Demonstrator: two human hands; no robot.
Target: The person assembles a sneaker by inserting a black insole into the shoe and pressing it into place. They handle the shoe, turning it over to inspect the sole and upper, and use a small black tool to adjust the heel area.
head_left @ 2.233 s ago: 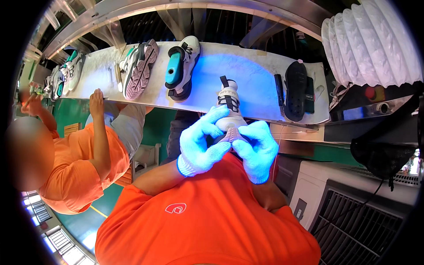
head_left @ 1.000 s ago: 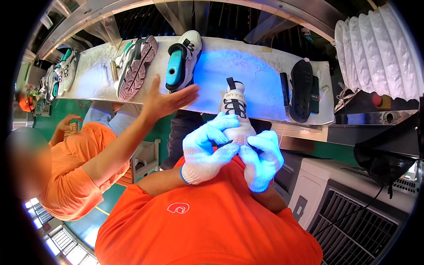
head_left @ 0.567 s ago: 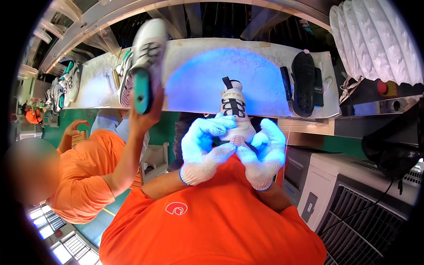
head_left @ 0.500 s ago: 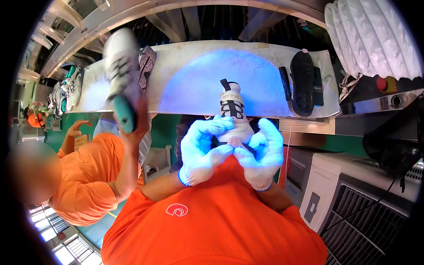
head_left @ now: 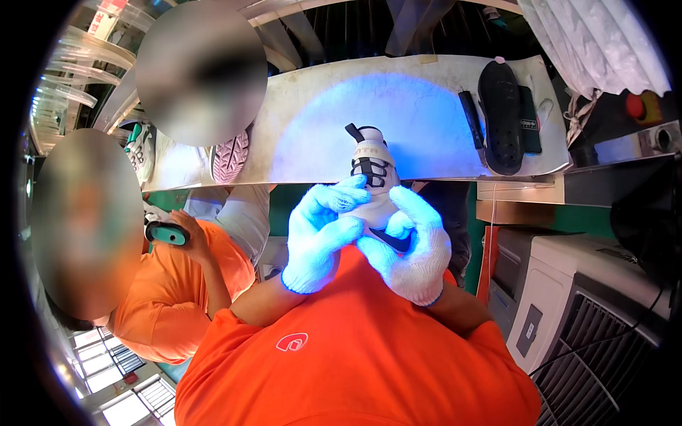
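Observation:
Between my gloved hands is a white sneaker with black straps across its laces and a black pull tab, its toe toward me. My left hand, in a white knit glove lit blue, closes on the shoe's left side near the toe. My right hand, gloved alike, grips the toe end from the right, its index finger pointing along the upper. A dark edge of the shoe shows between the right thumb and fingers. The shoe's underside is hidden.
The pale bench carries a blue light patch. At right lie a black perforated shoe sole, a dark flat card and a black bar-shaped tool. A pink-soled shoe lies left. A co-worker's hand holds another shoe.
The shoe has tilted slightly in my hands, and a dark edge now shows at its toe. The co-worker's shoe, earlier raised over the bench, is now lower and farther left.

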